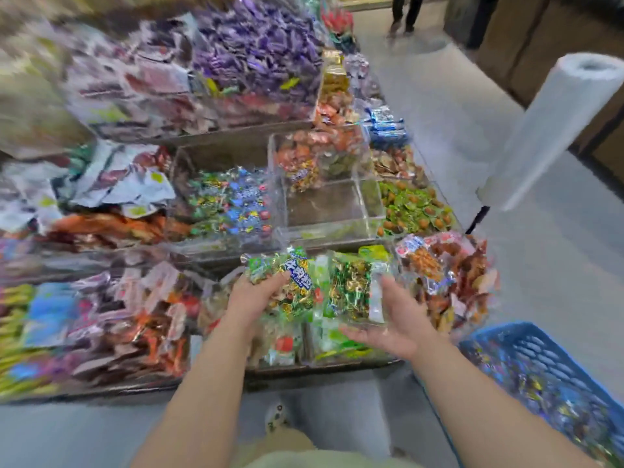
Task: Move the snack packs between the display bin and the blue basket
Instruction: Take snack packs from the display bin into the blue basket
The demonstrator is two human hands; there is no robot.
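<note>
My left hand (251,297) and my right hand (393,319) together hold a heap of green snack packs (324,285) above the front bins of the display. The left hand grips the heap from the left side. My right hand cups it from below and from the right, palm up. Just behind the heap stands a clear display bin (334,211) with a bare bottom. To its left a clear bin holds blue and green snack packs (233,204). The blue basket (526,352) sits low at the right beside my right forearm, with several packs inside.
Tiered clear bins of mixed snacks fill the left and centre. A roll of plastic bags (553,130) juts out on a black stand at the right. Grey floor runs along the right. A person's legs (403,15) stand far down the aisle.
</note>
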